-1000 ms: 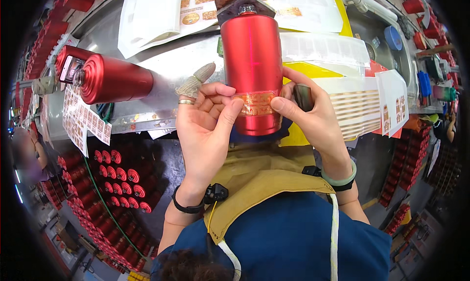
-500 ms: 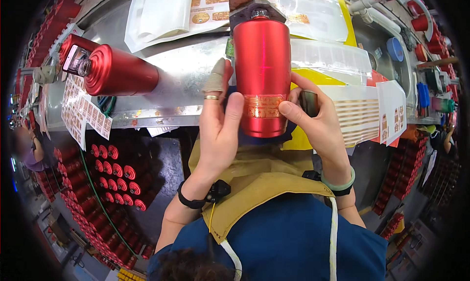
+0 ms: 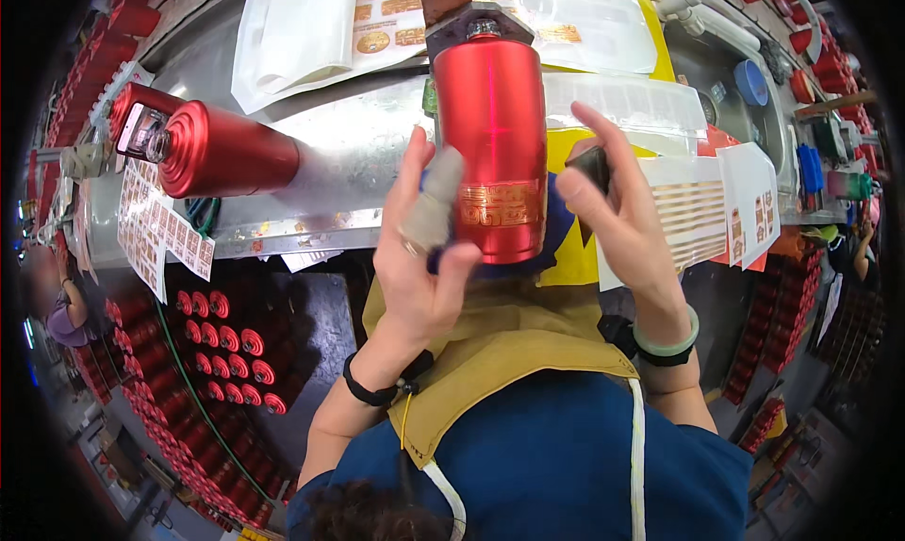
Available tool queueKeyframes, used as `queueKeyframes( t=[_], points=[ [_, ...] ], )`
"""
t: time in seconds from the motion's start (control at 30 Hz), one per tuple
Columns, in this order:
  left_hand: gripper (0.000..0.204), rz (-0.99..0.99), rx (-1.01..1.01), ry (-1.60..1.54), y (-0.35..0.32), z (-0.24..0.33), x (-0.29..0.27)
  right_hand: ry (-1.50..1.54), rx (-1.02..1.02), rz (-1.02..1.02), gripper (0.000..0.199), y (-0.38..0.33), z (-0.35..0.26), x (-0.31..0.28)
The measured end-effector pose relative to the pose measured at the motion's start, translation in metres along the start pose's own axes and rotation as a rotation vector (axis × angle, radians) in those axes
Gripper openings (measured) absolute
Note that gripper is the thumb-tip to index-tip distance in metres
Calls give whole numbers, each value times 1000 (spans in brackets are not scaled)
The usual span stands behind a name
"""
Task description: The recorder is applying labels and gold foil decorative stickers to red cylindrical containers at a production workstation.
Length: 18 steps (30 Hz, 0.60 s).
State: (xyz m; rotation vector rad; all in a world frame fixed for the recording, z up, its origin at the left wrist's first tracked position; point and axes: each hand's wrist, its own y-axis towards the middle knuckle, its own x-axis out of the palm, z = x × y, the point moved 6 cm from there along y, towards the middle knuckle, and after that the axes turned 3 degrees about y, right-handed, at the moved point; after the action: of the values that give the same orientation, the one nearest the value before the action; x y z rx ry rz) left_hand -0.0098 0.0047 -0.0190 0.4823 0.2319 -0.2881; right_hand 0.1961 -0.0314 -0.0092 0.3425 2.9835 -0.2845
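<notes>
A red metallic bottle [image 3: 489, 117] lies before me, its capped neck against a dark metal support [image 3: 448, 23] at the far end. A thin magenta cross of light falls on its side. Around its near part runs a gold patterned decal [image 3: 500, 204]. My left hand [image 3: 415, 249] is at the bottle's left side, fingers apart and blurred, with pale covers on fingertips; it grips nothing. To the right of the bottle, apart from it, my right hand [image 3: 630, 211] keeps a small dark block [image 3: 591, 171] between thumb and palm, index finger stretched out.
Another red bottle [image 3: 231, 150] lies at left on the metal bench [image 3: 330, 136], near a phone [image 3: 146, 131]. Decal sheets [image 3: 141, 221] hang over the front edge; a striped sheet [image 3: 693, 216] lies at right. Many red bottles [image 3: 226, 338] stand on the floor below left.
My right hand has come off the bottle and moved right, keeping the dark block. My left hand's fingers have swung toward the bottle. The view has shifted slightly.
</notes>
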Motion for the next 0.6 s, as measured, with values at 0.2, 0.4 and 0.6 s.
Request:
queueKeyframes(
  t=[0.2,0.4,0.6],
  points=[
    [75,-100,145,342,-16,2,9,-105,-320,27,39,-2,-42,-7],
    [84,-23,120,300,-19,-8,7,-704,-818,-36,34,-2,-86,16],
    [97,-7,24,258,-19,-8,12,-659,-843,-247,32,-5,-99,53]
  ],
)
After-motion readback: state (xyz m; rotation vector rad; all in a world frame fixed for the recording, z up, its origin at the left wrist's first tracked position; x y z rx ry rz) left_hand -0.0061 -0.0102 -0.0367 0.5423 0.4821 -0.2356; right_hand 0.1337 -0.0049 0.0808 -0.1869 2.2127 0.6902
